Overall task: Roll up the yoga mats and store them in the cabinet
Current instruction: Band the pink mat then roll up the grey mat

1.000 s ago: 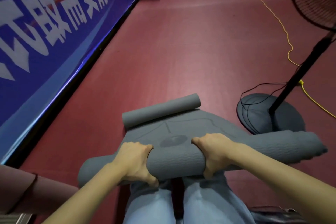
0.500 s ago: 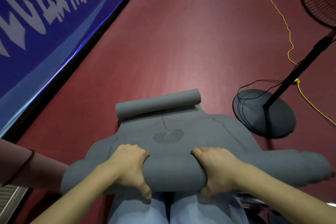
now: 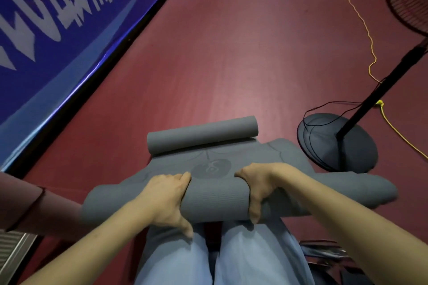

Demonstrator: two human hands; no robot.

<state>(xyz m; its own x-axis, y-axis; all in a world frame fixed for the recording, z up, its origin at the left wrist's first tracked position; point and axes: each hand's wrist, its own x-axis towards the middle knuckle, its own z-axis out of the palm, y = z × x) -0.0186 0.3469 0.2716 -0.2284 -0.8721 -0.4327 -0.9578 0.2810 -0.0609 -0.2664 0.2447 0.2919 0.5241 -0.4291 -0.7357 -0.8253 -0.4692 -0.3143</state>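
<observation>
The red floor (image 3: pixel 231 53) is the biggest thing here. It is smooth and flat, so a mat can roll on it. A long blue banner (image 3: pixel 58 30) with big white letters runs along the left side.

The grey yoga mat (image 3: pixel 217 199) lies on the floor right in front of the person's knees. Most of it is a fat, soft roll that goes from left to right. A short flat part (image 3: pixel 231 157) with a round mark on it is not rolled yet. The far end (image 3: pixel 203 134) curls up into a small tube by itself. The mat looks rubbery, with tiny lines that help hands not slip.

A black fan stand (image 3: pixel 338 143) with a round base sits close on the right, with a thin black wire on it. A yellow cord (image 3: pixel 368 37) wiggles over the floor behind it.

The left hand (image 3: pixel 164 199) and the right hand (image 3: pixel 259 185) sit on the middle of the roll, a little apart. Both grip it, fingers bent over the top and thumbs pointing down at the near side. I think they hold it this way to keep the roll tight and push it on evenly. No cabinet shows.
</observation>
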